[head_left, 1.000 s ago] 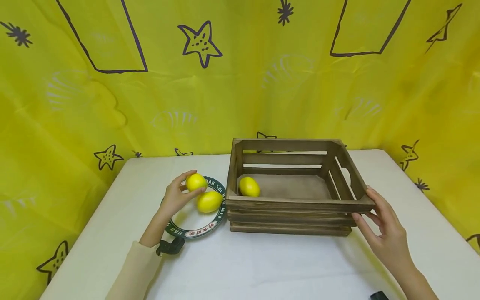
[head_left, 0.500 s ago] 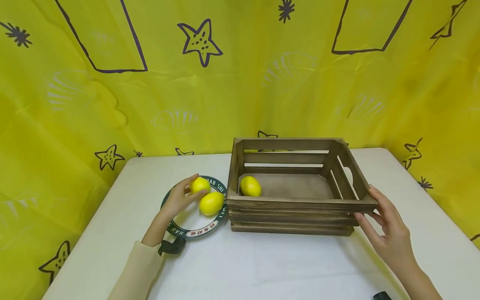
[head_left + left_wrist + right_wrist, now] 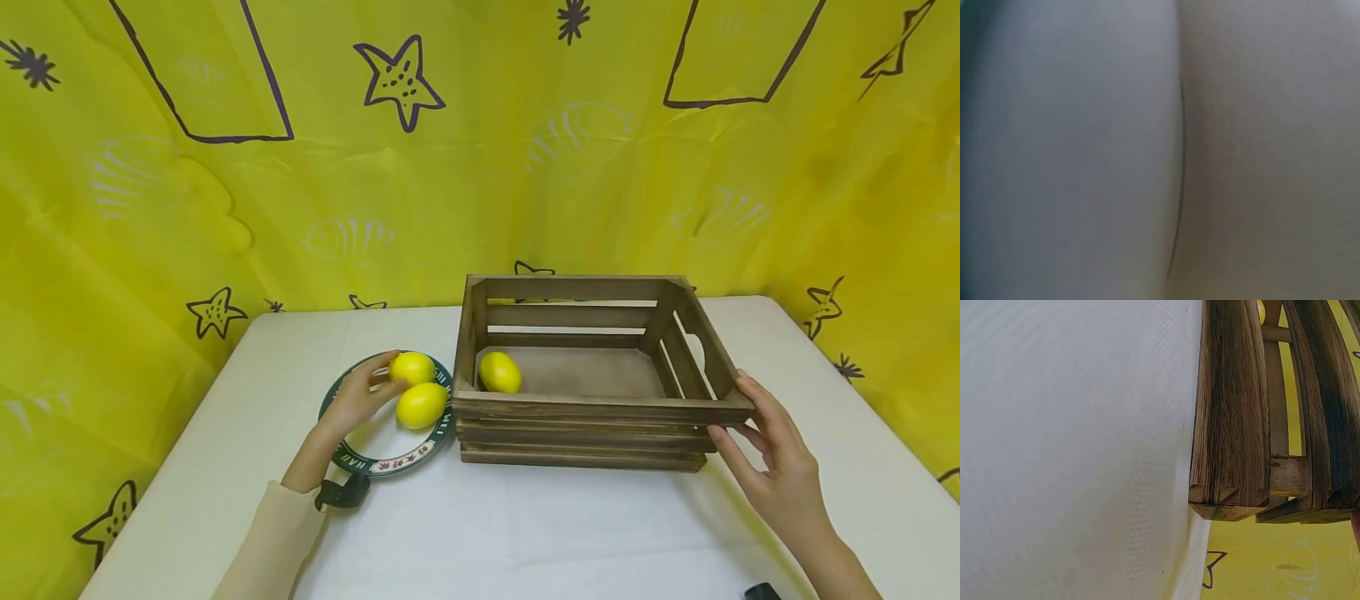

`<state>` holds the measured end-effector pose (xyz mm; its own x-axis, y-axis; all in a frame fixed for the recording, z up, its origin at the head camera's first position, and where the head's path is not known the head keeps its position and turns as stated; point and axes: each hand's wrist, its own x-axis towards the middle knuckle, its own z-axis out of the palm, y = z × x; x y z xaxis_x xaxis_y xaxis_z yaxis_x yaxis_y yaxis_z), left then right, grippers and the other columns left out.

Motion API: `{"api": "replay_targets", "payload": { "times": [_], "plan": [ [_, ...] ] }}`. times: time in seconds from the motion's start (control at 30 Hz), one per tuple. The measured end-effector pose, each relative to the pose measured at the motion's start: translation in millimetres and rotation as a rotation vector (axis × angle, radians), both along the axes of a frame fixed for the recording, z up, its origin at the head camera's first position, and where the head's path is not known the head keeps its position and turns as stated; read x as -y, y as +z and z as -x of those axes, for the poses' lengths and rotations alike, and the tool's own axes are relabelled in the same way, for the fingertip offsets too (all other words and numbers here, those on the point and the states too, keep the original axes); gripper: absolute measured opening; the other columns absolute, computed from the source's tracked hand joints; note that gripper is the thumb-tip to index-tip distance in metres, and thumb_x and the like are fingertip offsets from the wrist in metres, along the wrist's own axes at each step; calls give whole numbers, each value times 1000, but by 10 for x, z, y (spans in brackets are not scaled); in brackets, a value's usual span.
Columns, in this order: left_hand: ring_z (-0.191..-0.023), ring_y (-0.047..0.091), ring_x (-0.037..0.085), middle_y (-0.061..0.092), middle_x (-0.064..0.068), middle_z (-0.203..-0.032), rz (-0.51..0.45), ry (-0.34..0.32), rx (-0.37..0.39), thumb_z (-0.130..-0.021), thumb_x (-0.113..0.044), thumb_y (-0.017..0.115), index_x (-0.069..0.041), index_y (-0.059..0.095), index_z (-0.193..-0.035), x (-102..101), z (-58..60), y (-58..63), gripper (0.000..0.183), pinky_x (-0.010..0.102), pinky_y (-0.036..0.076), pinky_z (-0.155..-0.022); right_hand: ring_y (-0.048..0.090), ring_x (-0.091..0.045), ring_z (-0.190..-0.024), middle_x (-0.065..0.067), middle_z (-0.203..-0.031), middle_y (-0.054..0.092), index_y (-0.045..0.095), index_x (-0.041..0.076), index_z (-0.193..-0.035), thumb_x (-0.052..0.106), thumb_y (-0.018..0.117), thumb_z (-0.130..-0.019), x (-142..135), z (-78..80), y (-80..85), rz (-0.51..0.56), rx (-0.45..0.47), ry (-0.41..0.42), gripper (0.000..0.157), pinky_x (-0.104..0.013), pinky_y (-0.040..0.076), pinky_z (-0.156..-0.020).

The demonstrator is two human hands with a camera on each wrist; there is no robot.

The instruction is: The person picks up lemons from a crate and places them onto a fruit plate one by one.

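Observation:
In the head view, a dark-rimmed white plate (image 3: 390, 467) bears two lemons. My left hand (image 3: 360, 404) is over the plate's left side, fingers and thumb loosely spread at the left end of the back lemon (image 3: 414, 368). Just in front of that one lies the front lemon (image 3: 422, 407). A brown slatted wooden crate (image 3: 585, 425) stands right of the plate, with another lemon (image 3: 500, 372) inside at its left end. At the crate's front right corner, my right hand (image 3: 780, 467) grips the edge, thumb on the front, fingers on the side.
A white cloth (image 3: 525, 533) covers the table, and a yellow patterned curtain (image 3: 480, 183) hangs behind and beside it. The left wrist view shows only blurred pale surfaces. Crate slats (image 3: 1235, 412) fill part of the right wrist view.
The back lemon has shifted right on the plate, out from between my left thumb and fingers. My left hand has moved slightly. The right hand still holds the crate corner.

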<state>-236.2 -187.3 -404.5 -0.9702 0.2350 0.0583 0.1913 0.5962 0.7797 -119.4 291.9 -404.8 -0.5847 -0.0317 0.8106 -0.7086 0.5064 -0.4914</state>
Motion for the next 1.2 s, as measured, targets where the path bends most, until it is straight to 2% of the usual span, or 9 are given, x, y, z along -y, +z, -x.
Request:
{"api": "replay_targets", "payload": {
  "times": [0.23, 0.37, 0.53, 0.7, 0.8, 0.93, 1.03, 1.2],
  "plan": [
    [-126, 48, 48, 41, 27, -146, 11, 27, 25, -95, -17, 64, 3, 41, -144, 3, -15, 22, 58, 52, 47, -99, 50, -7, -129, -22, -144, 45, 41, -22, -132, 36, 61, -93, 7, -4, 10, 2, -2, 5, 72, -11, 45, -93],
    [-131, 41, 49, 40, 28, -146, 10, 39, -40, -95, -16, 64, 3, 43, -142, -45, -38, 84, 55, 55, 41, -105, 50, -8, -129, -25, -143, 45, 41, -22, -132, 35, 61, -93, -20, -10, -1, 2, -5, 5, 72, -11, 45, -93],
    [-130, 43, 46, 44, 26, -142, -32, 34, -143, -95, -15, 64, 2, 47, -140, -135, -98, 193, 51, 53, 41, -106, 51, -10, -128, -27, -142, 45, 41, -22, -132, 32, 62, -93, -39, 3, -8, 10, -9, 17, 70, -12, 46, -93],
    [-128, 47, 41, 49, 21, -139, -95, -33, -228, -94, -12, 65, 0, 51, -137, -220, -164, 284, 47, 53, 41, -106, 51, -9, -128, -22, -144, 46, 41, -22, -132, 35, 61, -93, -23, 4, -15, 2, -8, 5, 71, -12, 46, -92],
    [-126, 49, 37, 50, 18, -139, -99, -72, -293, -93, -9, 66, -1, 53, -136, -259, -202, 361, 45, 52, 42, -105, 51, -8, -128, -20, -144, 46, 42, -21, -132, 36, 61, -93, 1, 0, -15, -1, -7, -7, 71, -11, 46, -92],
    [-124, 51, 32, 51, 16, -138, -119, -117, -354, -92, -5, 66, -1, 54, -135, -323, -195, 486, 45, 46, 43, -105, 51, -7, -127, -20, -144, 46, 42, -20, -133, 36, 60, -93, -4, -10, -17, -2, -3, -13, 72, -12, 46, -93],
    [-125, 52, 31, 52, 16, -137, -174, -158, -353, -92, -2, 65, 2, 53, -135, -362, -164, 569, 45, 38, 42, -106, 50, -7, -128, -20, -145, 45, 42, -20, -133, 37, 60, -93, -18, -8, -26, -3, 0, -12, 72, -12, 46, -93],
    [-128, 50, 36, 50, 20, -137, -286, -237, -297, -93, 4, 62, 6, 49, -135, -409, -107, 673, 45, 31, 45, -103, 51, -7, -127, -22, -144, 46, 43, -19, -133, 37, 61, -93, -32, 8, -39, -5, 0, -19, 72, -12, 46, -92]
  ]
}}
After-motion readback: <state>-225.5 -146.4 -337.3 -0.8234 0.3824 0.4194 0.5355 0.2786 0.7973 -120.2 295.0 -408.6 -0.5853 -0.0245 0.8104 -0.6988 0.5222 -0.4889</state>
